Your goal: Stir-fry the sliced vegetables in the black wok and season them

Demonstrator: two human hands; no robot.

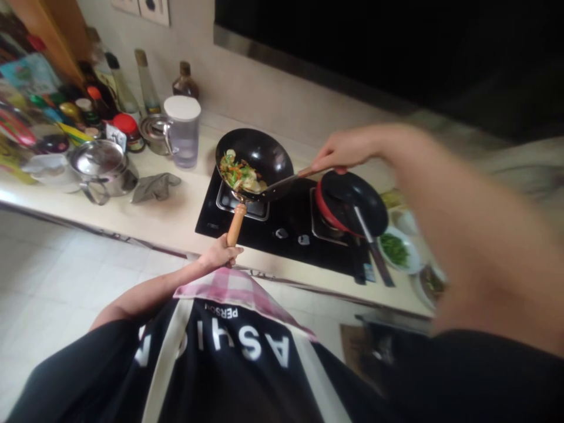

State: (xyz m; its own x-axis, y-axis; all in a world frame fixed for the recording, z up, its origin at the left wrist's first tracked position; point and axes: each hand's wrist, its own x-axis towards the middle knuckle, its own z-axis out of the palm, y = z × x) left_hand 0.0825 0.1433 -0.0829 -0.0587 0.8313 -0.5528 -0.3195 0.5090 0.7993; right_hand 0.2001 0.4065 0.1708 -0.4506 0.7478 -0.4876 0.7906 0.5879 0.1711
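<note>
My left hand (220,251) is closed round the wooden handle of a black wok (268,154), which is tilted over the left burner. Sliced vegetables (240,173), pale, green and orange, lie gathered in the wok's left side. From the right my right hand (341,151) reaches across, its fingers wrapped round the handle of a spatula (282,183). The spatula's blade end is in the wok by the vegetables and partly hidden. Beneath the wok is a black gas stove (286,217).
A red frying pan (324,202) with another turner (368,229) in it sits on the right burner. Beside it stands a plate of chopped greens (394,249). To the left are a water pitcher (185,135), a grey cloth (156,187), a lidded steel pot (103,167) and several bottles.
</note>
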